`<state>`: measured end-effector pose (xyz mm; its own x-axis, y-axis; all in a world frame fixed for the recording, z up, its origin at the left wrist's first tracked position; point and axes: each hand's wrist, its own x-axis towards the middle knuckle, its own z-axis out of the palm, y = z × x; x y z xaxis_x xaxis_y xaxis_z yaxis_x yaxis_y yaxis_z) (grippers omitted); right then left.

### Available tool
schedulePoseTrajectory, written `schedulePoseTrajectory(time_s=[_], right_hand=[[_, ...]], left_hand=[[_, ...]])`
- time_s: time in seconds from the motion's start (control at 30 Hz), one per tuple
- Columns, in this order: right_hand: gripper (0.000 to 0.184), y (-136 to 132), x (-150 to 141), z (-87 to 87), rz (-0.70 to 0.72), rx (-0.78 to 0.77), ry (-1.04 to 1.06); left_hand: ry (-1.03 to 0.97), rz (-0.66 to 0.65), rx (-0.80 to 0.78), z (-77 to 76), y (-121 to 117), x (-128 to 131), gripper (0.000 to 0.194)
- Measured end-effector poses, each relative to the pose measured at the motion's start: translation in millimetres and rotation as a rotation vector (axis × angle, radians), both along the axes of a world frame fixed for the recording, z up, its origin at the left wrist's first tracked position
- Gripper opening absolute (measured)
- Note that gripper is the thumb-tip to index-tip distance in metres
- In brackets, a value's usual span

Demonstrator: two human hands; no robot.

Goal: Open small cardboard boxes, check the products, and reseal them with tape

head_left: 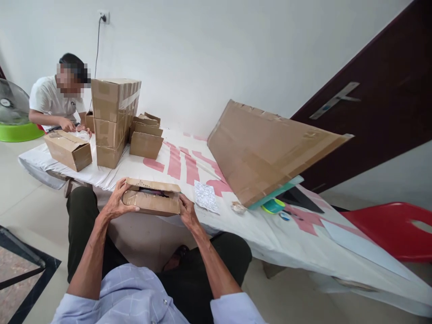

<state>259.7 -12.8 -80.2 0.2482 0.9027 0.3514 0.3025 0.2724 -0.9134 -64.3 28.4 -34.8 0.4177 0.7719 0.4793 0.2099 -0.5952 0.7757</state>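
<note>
Between my two hands is a small brown cardboard box (151,202), held up at the near edge of the table. Its top flap is partly raised, and a dark gap shows along the front; what lies inside is too shadowed to name. My left hand (117,202) grips the left end, thumb along the front face and fingers at the back corner. Around the right end my right hand (189,211) is closed, its fingers partly hidden behind the box. Just right of that hand, a silvery patterned sheet (206,196) lies on the cloth.
Stacked boxes (110,121), open boxes (146,143) and another carton (69,148) stand at left, near a seated co-worker (57,103). A large cardboard sheet (270,148) leans at right, near a tape roll (274,206). A red chair (388,225) touches the table's right side.
</note>
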Motion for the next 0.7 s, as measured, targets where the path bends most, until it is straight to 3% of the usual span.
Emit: schedulePoseTrajectory(time_s=[0.23, 0.5, 0.6, 0.7], right_hand=[[0.065, -7.1, -6.8, 27.1, -0.07, -0.008, 0.033], [0.046, 18.3, -9.6, 60.6, -0.093, 0.035, -0.13], [0.045, 22.5, -7.8, 67.6, -0.069, 0.076, -0.199], [0.046, 12.5, -3.0, 70.0, -0.007, 0.079, -0.242]], left_hand=[[0.03, 0.076, 0.027, 2.8, -0.6, 3.0, 0.087], [0.089, 0.045, 0.048, 0.4, 3.8, 1.7, 0.103], [0.093, 0.018, 0.044, -4.7, 6.2, 0.7, 0.107], [0.083, 0.04, 0.059, -7.3, 6.9, 1.6, 0.098]])
